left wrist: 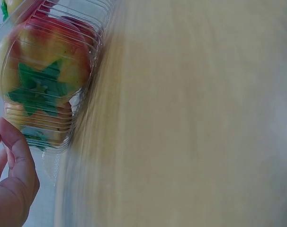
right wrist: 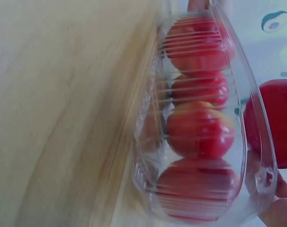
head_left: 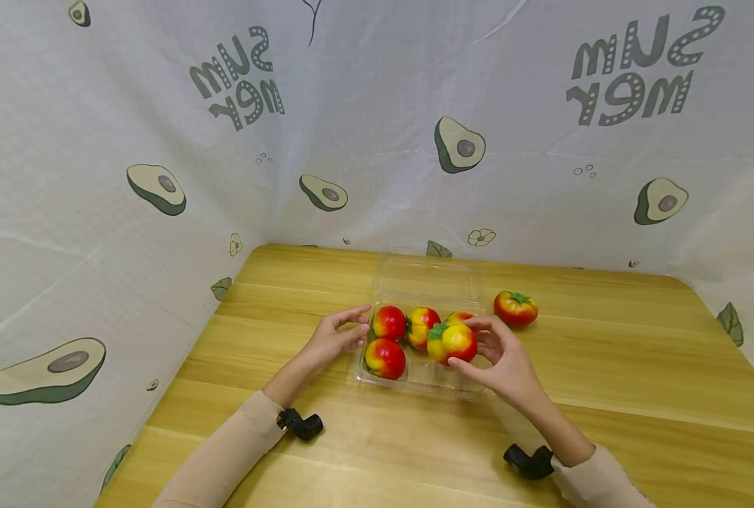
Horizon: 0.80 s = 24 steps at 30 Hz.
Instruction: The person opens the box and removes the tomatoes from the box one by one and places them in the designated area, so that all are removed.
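My right hand (head_left: 506, 363) grips a red-and-yellow tomato (head_left: 454, 343) with a green star-shaped leaf top, holding it over the right front part of a clear plastic clamshell box (head_left: 415, 384). Several similar tomatoes (head_left: 386, 358) sit in the box, most of them toward its left and back. At the box's left edge, my left hand (head_left: 332, 341) holds the rim between thumb and fingers. In the left wrist view, the fingers (left wrist: 18, 146) are right at the rim, near the ribbed wall. The right wrist view shows the held tomato (right wrist: 278, 123) just beyond the box wall.
The box's clear lid (head_left: 427, 277) lies folded back toward the rear wall. Another tomato (head_left: 515, 308) rests on the wooden table (head_left: 605, 367), right of the box. A white sheet printed with avocados (head_left: 459, 144) hangs behind and beside the table.
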{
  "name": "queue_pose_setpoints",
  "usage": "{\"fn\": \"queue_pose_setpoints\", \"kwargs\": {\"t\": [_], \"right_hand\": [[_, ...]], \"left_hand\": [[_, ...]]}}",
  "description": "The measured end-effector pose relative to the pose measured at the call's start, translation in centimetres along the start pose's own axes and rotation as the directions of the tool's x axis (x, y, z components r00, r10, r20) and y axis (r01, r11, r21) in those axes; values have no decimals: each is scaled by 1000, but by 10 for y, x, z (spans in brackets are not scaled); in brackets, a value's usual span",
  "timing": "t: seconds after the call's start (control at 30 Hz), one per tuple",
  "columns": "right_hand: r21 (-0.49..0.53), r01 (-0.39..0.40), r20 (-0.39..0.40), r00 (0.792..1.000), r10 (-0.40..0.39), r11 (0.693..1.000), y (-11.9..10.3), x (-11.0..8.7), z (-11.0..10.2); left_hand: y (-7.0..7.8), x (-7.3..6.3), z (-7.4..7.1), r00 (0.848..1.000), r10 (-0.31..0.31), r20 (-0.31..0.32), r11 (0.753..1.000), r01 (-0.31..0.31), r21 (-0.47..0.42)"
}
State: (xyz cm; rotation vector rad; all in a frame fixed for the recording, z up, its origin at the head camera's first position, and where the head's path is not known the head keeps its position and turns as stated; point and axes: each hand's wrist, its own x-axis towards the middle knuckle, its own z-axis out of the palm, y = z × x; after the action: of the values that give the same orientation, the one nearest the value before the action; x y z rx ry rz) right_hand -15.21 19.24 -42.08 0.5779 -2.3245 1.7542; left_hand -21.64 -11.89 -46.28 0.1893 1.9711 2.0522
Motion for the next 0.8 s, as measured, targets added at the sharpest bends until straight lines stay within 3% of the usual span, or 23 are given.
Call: {"fn": "queue_pose_setpoints", "kwargs": {"t": [0.8], "right_hand": [[38,17,-78,997,-14,999,3,-2,-18]], "left_hand": [[-1,0,-1,1000,3,-1,1000,-3,1]]}}
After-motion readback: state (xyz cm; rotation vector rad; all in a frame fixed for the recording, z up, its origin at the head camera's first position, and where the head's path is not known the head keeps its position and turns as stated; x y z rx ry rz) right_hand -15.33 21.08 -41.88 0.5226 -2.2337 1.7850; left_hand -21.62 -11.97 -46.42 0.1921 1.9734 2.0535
